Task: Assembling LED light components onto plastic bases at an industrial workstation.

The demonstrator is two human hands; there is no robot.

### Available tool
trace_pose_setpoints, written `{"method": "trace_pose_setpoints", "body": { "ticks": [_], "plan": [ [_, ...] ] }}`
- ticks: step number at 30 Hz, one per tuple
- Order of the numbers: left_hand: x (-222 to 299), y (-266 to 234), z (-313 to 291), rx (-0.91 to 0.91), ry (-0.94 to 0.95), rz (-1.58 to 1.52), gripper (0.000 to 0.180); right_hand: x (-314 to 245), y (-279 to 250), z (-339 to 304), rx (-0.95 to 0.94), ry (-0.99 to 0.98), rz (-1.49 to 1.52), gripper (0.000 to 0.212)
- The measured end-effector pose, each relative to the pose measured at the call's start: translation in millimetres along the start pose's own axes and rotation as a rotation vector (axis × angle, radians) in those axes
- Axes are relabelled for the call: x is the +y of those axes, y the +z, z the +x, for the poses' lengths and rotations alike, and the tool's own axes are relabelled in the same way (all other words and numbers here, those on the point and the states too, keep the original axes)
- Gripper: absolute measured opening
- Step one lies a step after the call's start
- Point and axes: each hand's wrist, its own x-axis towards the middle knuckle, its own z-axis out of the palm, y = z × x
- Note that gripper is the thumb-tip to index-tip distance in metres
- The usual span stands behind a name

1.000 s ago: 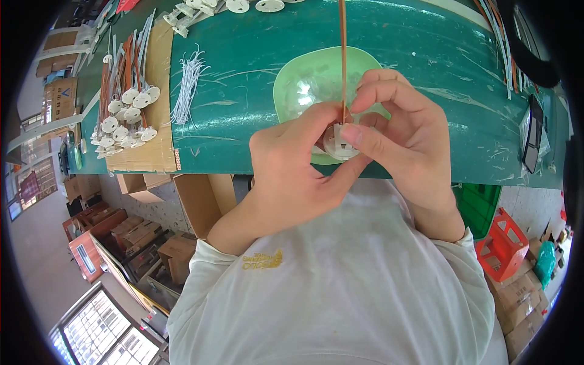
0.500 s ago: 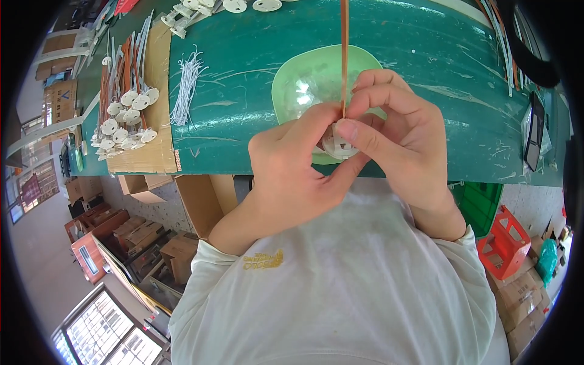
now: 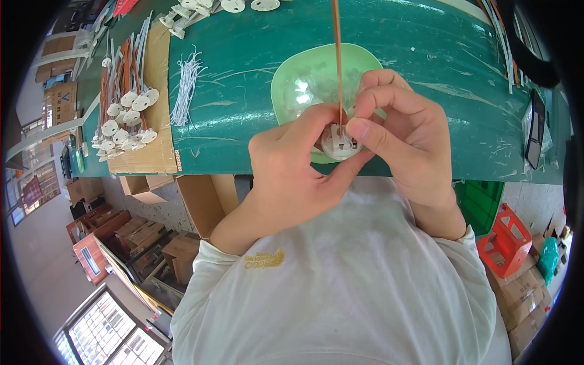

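My left hand (image 3: pixel 292 161) is closed round the rim of a round white plastic part (image 3: pixel 338 148), with its thumb and forefinger at opposite edges. Metal-looking bits and slots show on the part's upper face. A long thin brown wire (image 3: pixel 339 67) runs up from it, away from me. At the part's right edge, the thumb and forefinger of my right hand (image 3: pixel 404 131) come together in a pinch; what lies between them is too small to make out. Just beyond both hands sits a light green bowl (image 3: pixel 289 76) holding small clear pieces, partly hidden by my fingers.
To the left, white discs with brown and grey wires (image 3: pixel 125 121) lie on a cardboard sheet (image 3: pixel 159 79). Beside it is a bundle of white strings (image 3: pixel 187 88). More white parts (image 3: pixel 188 12) are at the far edge. A dark phone-like object (image 3: pixel 535 131) lies right.
My right thumb has shifted right, off the white part's face, so more of that face shows. The brown wire now leans slightly left at its far end.
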Motion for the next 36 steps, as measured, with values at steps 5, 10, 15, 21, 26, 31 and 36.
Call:
{"method": "trace_pose_setpoints", "body": {
  "ticks": [5,10,15,21,26,31,36],
  "plan": [
    [-4,0,-2,-0.009,-0.012,-0.027,0.039,-8,-5,0,0.006,0.008,-0.039,0.011],
    [-6,-3,-2,-0.034,-0.021,-0.030,0.039,-10,-8,2,0.060,-0.001,-0.016,0.012],
    [1,-8,0,-0.131,-0.056,-0.040,0.039,-7,-18,3,0.058,-0.118,0.008,0.012],
    [0,-19,-4,-0.313,-0.106,-0.158,0.036,-33,-47,5,0.134,-0.173,-0.128,0.009],
    [-1,-23,-7,-0.326,-0.094,-0.213,0.036,-51,-62,13,0.120,-0.242,-0.215,0.011],
    [1,-31,-5,-0.374,-0.082,-0.194,0.035,-63,-66,17,0.143,-0.287,-0.247,0.011],
    [2,-36,-4,-0.406,-0.108,-0.162,0.032,-79,-76,23,0.154,-0.340,-0.258,0.011]
  ]
}}
